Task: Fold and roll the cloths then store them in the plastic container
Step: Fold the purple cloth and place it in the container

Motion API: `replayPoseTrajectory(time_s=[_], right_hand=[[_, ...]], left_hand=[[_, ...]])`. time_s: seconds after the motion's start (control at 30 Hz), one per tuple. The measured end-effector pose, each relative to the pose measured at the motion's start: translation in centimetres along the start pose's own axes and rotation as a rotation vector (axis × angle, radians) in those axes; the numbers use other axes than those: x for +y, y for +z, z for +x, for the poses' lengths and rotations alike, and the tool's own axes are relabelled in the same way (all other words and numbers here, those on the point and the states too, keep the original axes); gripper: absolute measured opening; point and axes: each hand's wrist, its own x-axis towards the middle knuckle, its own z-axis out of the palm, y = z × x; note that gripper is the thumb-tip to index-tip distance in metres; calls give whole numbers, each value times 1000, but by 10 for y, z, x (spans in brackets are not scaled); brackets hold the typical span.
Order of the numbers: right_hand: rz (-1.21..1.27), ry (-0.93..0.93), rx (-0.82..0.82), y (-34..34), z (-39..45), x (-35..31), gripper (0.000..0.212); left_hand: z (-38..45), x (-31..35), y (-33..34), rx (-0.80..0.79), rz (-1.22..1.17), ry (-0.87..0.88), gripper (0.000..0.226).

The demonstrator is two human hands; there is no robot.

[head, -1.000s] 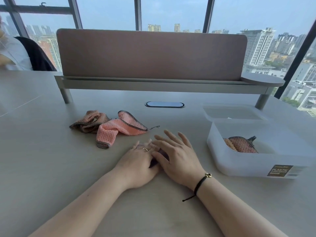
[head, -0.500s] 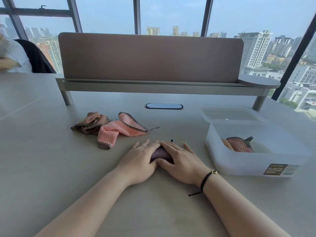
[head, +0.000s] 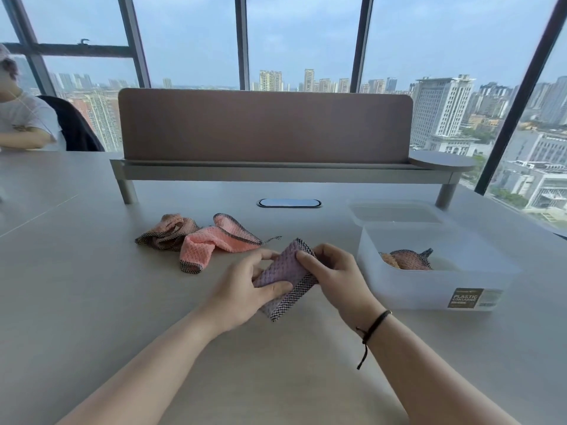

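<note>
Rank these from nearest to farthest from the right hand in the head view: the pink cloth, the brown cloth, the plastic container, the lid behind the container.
1. Plastic container, just to the right of the right hand.
2. Pink cloth, to the hand's left, past the purple cloth that both hands hold.
3. Lid, farther back on the right, and brown cloth, far left: too close to call.

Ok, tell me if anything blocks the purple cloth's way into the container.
Nothing visible does. Both hands hold the purple cloth just left of the container, which is open, its lid behind it. The cloths inside leave room.
</note>
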Motion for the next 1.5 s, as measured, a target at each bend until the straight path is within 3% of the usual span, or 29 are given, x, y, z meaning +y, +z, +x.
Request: replayPoseTrajectory(time_s=[0.1,0.2,0.37,0.47,0.57,0.7,0.93,1.07,1.17,1.27,1.37,1.4,1.5], right_hand=[[154,109,9,-4,-5,-25,21],[96,133,16,-19,-8,-53,24],[101,127,107,-68,2,-86,40],[166,184,142,-111,16,-91,43],[211,264,101,-162,30,-89,42],[49,320,39,-226,45,-78,42],[-648,351,-153,-259,71,-48,36],[-917,411,-316,-258,84,-43,38],[-1167,429,-488,-255,93,-31,37],[-1382,393,-610,-249,93,-27,23],[-1548,198,-638,-246,95,-24,13],[-1600,137,-644,-244,97,-20,19],[-1634,199,-598,-240,97,-7,33]], left_hand=[[-1,26,7,13,-263,-57,64],[-2,56,14,-27,-407,-81,63],[15,102,42,-148,-452,-55,56],[40,121,76,-195,-456,-61,38],[76,133,122,-147,-421,-130,24],[122,138,178,-243,-404,-251,30],[164,122,216,-520,-56,-400,43],[174,115,222,-642,147,-417,42],[180,105,225,-625,352,-338,35],[183,95,228,-616,642,-250,36],[182,89,231,-617,902,-133,33],[183,88,232,-614,932,-114,32],[185,84,233,-614,954,-106,33]])
